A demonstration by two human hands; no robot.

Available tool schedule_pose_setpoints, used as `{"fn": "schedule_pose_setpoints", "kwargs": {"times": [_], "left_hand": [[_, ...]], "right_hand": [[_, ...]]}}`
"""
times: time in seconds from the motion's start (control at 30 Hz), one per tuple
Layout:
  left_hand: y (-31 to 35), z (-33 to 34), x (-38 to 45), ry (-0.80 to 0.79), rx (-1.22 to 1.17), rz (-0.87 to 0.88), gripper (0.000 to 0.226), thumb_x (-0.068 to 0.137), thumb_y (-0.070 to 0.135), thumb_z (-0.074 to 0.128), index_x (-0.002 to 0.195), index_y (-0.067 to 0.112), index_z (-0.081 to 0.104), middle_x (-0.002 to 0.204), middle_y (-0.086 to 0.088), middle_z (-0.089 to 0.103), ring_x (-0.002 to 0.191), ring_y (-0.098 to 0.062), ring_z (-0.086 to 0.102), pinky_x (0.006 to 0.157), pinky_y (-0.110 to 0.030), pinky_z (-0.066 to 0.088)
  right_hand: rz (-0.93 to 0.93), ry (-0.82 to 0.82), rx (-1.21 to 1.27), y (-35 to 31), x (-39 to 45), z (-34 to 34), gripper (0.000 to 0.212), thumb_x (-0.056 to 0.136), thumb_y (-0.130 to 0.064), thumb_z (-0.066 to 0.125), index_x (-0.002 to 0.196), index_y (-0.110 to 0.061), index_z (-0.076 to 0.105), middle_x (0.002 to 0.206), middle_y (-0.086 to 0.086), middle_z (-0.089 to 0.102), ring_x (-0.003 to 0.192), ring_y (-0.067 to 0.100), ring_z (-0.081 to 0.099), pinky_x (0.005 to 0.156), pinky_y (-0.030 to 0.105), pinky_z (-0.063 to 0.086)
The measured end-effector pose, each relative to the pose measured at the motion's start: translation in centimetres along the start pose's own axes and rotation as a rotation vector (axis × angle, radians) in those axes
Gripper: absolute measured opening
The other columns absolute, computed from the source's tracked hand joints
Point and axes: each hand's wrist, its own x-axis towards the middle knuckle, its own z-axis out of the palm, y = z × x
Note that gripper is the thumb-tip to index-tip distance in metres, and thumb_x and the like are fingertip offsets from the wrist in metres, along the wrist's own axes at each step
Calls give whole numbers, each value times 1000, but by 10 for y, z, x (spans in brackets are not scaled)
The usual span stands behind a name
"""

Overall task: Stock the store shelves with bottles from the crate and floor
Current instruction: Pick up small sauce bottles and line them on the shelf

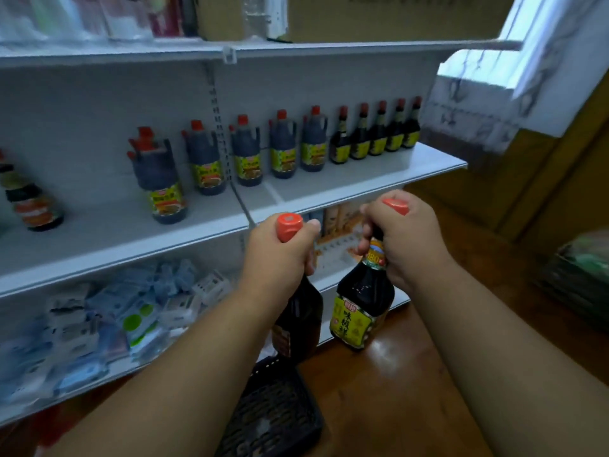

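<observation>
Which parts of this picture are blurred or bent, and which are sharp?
Head view: the right bottle label reads sharp; the packets on the lower shelf and the goods on the top shelf are blurred; the shelf edges bow from the wide lens; the wooden floor shows a soft glare.

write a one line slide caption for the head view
Left hand and right hand each hold a soy sauce bottle before the shelf.

Two hands are showing, the left hand point(280, 255) and the right hand point(400, 239), each holding one dark bottle: a left bottle point(298, 319) and a right bottle point(362, 301). On the middle shelf point(379, 179), five handled jugs point(247, 153) are standing in a row, followed by five slim bottles point(377, 135). One black crate point(273, 413) is sitting on the floor point(395, 390).
</observation>
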Motion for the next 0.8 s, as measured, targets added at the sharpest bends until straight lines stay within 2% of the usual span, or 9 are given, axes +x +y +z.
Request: {"fn": "schedule_pose_setpoints", "kwargs": {"times": [0.13,0.2,0.27,0.37,0.43,0.53,0.57,0.7,0.8], "left_hand": [[4,57,44,-92,-25,-11,22,89,25,65,70,14,58,46,-1,53,47,-19,53,57,-37,51],[5,89,64,-102,-65,-34,12,87,27,68,79,18,66,49,3,56,50,-16,55,60,-38,54],[6,122,82,-132,-79,-32,13,85,32,70,83,19,69,52,5,58,51,-14,56,62,-36,54],[4,174,109,-168,-84,-28,17,86,31,69,75,18,66,49,4,57,50,-13,54,58,-31,51],[0,210,128,-172,-62,-19,25,86,31,69,66,17,61,52,-1,57,51,-15,55,58,-30,50],[-9,263,154,-151,-39,-24,33,88,31,67,62,14,56,53,-8,56,46,-13,52,48,-19,46],[-10,278,163,-133,-28,-33,34,88,32,67,62,13,56,53,-9,57,45,-12,52,47,-18,45],[-13,323,204,-23,38,-90,37,85,47,66,70,13,59,63,-9,64,51,-13,54,55,-27,45],[-16,340,238,55,12,-151,22,87,44,63,88,22,60,78,-6,66,66,-14,58,60,-28,41]], "right_hand": [[-27,92,-36,-2,38,-38,7,81,1,58,77,-4,54,57,14,49,48,28,49,60,47,48],[-50,128,-71,-5,56,-61,7,81,-1,59,78,-6,54,57,13,50,47,27,50,61,49,46],[-63,165,-77,-9,77,-89,10,83,-2,61,77,-8,54,56,12,50,47,27,50,62,48,45],[-68,193,-93,-9,114,-131,15,85,-8,65,73,-14,56,56,10,51,48,27,52,63,50,46],[-82,201,-99,-4,143,-159,16,85,-11,66,73,-14,56,55,9,52,46,27,53,62,57,48],[-86,166,-116,3,191,-199,17,86,-15,68,75,-9,56,56,11,53,46,27,52,59,66,49],[-78,154,-125,3,208,-210,20,87,-16,68,75,-7,56,57,12,53,47,28,52,58,63,50],[-39,92,-125,4,279,-242,27,86,-15,69,77,3,50,57,15,52,49,29,49,57,45,49],[-40,49,-115,10,332,-246,25,87,-12,68,76,3,50,57,16,51,48,28,49,55,42,51]]}}
